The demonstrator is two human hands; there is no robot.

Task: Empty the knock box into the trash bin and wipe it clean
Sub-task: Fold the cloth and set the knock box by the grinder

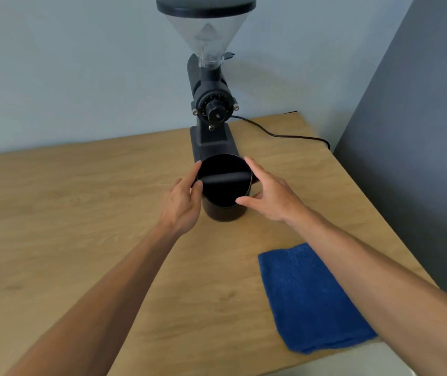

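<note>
The black round knock box (223, 210) stands upright on the wooden table (81, 213), right in front of the grinder. A bar crosses its dark inside, and I cannot make out any contents. My left hand (183, 203) pinches the left wall at the rim, thumb by the bar's end. My right hand (268, 194) curves round the right side with fingers apart, index along the back rim and thumb at the front rim; whether it touches I cannot tell. A folded blue cloth (306, 297) lies near the table's front right edge. No trash bin is in view.
A black coffee grinder (211, 104) with a clear hopper stands directly behind the knock box, against the pale wall. Its cable (285, 135) runs right across the table's back corner. A grey panel (412, 158) rises beside the table's right edge.
</note>
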